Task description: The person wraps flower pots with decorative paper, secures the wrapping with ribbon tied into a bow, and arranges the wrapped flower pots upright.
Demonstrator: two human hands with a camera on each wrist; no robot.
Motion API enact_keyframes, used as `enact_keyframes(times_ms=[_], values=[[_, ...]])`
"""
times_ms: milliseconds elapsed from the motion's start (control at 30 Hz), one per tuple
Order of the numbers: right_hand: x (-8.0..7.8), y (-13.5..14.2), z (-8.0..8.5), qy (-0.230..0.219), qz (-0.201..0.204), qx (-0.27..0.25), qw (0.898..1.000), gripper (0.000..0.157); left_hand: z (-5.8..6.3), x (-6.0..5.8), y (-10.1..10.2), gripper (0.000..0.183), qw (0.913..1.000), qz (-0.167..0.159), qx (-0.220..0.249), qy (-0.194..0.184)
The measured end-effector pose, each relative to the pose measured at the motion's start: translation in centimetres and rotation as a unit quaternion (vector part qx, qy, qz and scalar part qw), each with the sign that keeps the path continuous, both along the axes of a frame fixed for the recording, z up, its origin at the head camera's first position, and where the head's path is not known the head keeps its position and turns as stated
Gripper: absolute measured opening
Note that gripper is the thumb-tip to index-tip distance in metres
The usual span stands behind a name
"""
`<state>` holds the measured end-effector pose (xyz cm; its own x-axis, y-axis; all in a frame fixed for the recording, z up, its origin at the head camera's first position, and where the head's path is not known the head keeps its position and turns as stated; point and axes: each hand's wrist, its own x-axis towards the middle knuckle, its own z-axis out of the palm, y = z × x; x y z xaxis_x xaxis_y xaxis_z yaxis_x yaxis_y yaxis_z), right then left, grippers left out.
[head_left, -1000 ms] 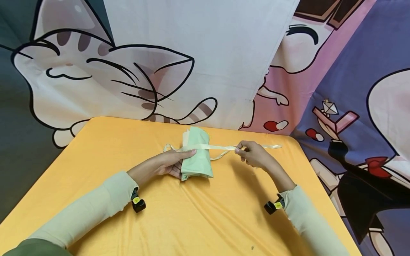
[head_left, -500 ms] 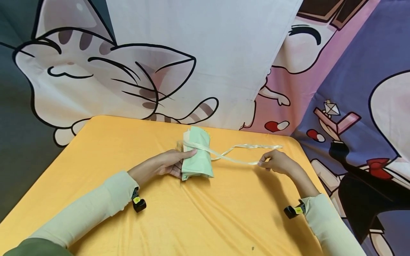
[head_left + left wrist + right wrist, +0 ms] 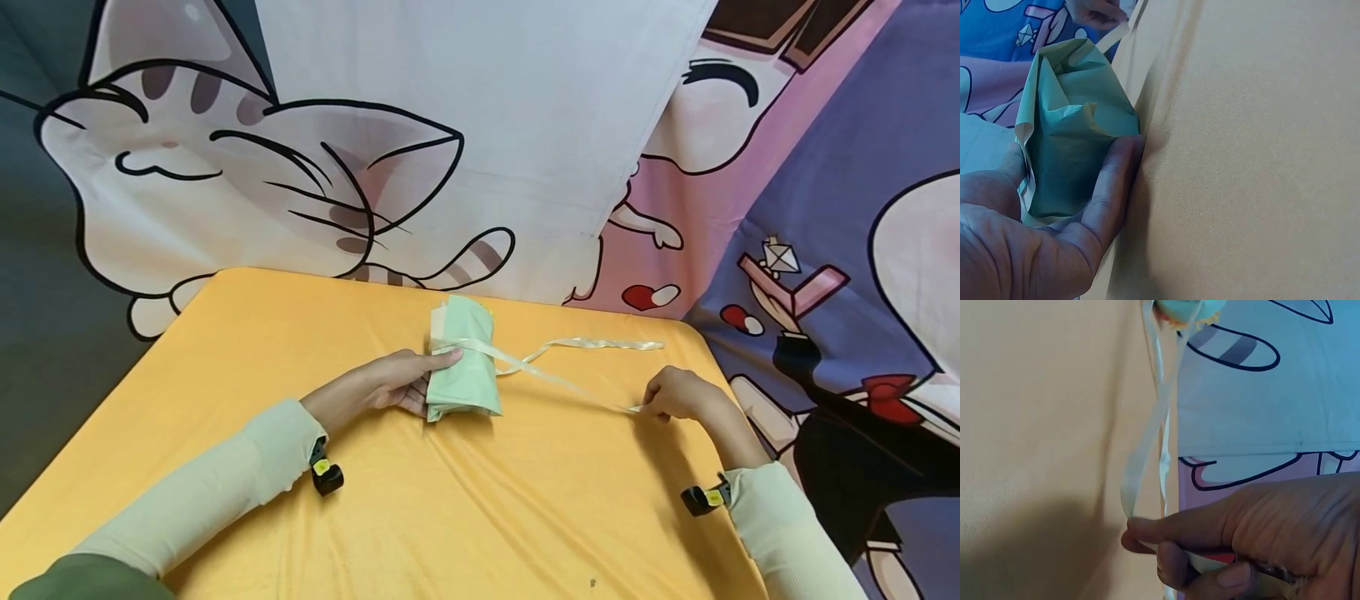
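Observation:
A bundle wrapped in mint-green paper (image 3: pixel 463 375) lies near the table's far side, and my left hand (image 3: pixel 397 379) grips its left side, thumb on top. In the left wrist view the folded paper end (image 3: pixel 1079 125) sits between thumb and fingers. A pale cream ribbon (image 3: pixel 536 371) crosses over the bundle. Out to the right, my right hand (image 3: pixel 682 396) pinches one end of it; the right wrist view shows the ribbon (image 3: pixel 1144 450) running between thumb and forefinger. The other ribbon end (image 3: pixel 607 342) trails on the table. What the paper wraps is mostly hidden; a yellow frill (image 3: pixel 1207 319) peeks out.
A yellow cloth (image 3: pixel 360 517) covers the table, with creases below the bundle. Behind and to the right hang printed cartoon curtains (image 3: pixel 525 150), close to the table's far edge. Each wrist carries a small black camera (image 3: pixel 327 477).
My right hand has moved right and toward me, drawing the ribbon out taut at a slant. The loop left of the bundle has been pulled in. My left hand keeps its grip.

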<state>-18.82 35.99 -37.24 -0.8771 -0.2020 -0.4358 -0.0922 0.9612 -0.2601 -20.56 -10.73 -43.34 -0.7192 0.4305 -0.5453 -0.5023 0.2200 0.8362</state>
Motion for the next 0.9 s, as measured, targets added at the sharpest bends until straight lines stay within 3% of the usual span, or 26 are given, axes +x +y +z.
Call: enact_keyframes(times_ms=[100,267,533,567,633,800,867,900], values=[[-0.1,0.3,-0.2,0.013,0.008,0.034,0.999,0.017,0.0,0.0,0.0,0.066,1.0000,0.001,0.001,-0.003],[-0.1,0.6,-0.2,0.005,-0.013,0.056,0.998,0.017,0.1,-0.1,0.1,0.066,1.0000,-0.002,0.003,-0.003],[-0.4,1.5,-1.0,-0.010,-0.032,0.060,0.998,0.021,0.1,-0.1,0.0,0.066,1.0000,-0.003,0.004,-0.002],[-0.7,1.9,-1.5,-0.012,-0.038,0.058,0.998,0.020,0.1,-0.1,0.0,0.066,1.0000,-0.003,0.003,-0.001],[-2.5,4.8,-4.5,-0.017,-0.040,0.051,0.998,0.023,0.0,-0.1,0.0,0.066,1.0000,-0.003,0.002,-0.001],[-2.1,4.4,-4.0,-0.017,-0.051,0.049,0.997,0.024,0.1,-0.1,-0.1,0.067,1.0000,-0.004,-0.001,0.001],[-0.2,1.7,-1.1,-0.012,-0.062,0.058,0.996,0.023,0.1,0.0,-0.1,0.067,1.0000,-0.005,-0.001,0.002],[-0.3,1.8,-1.1,-0.011,-0.062,0.060,0.996,0.025,0.1,0.0,-0.1,0.067,1.0000,-0.005,-0.002,0.002]])
